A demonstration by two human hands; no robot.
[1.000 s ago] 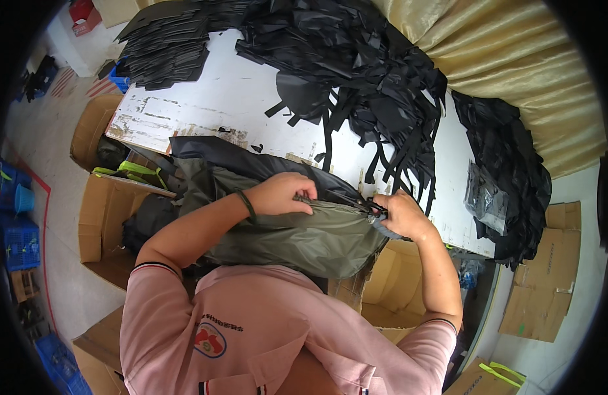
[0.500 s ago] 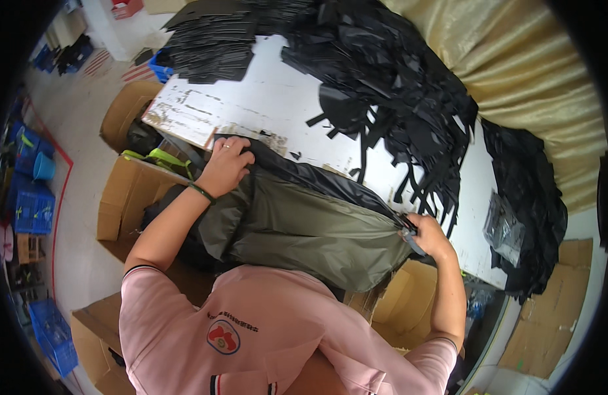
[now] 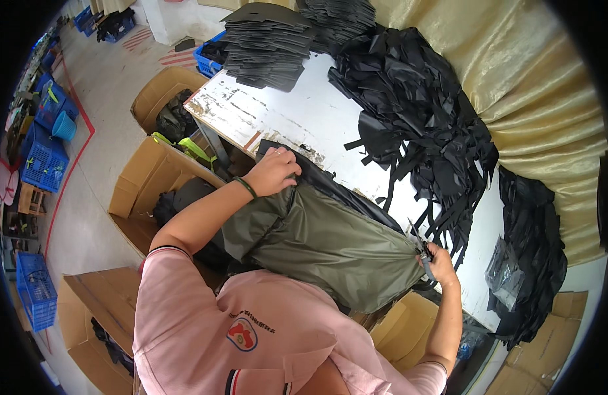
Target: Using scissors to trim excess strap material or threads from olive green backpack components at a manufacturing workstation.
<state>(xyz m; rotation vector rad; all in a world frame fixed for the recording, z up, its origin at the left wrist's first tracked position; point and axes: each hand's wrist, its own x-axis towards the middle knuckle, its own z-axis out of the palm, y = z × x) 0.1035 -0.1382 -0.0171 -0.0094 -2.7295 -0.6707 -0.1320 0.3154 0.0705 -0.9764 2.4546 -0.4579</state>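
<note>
An olive-green fabric piece with a black edge strip is stretched along the table's near edge and hangs down in front of my body. At its left end, my left hand is closed on the black edge, the fingers curled over it. My right hand is closed round a pair of scissors at the fabric's right end. Their blades point up and away from me, slightly apart, beside the end of the black strip. Whether my right fingers also pinch the fabric is hidden.
On the white table lie a stack of black sheets and a heap of black fabric pieces with straps. A clear plastic bag rests at the right. Cardboard boxes stand left, and a gold curtain hangs behind.
The view has swung, so the table and both hands sit further right and lower. The scissor blades now stand out visibly from my right hand. Both hands keep their grip.
</note>
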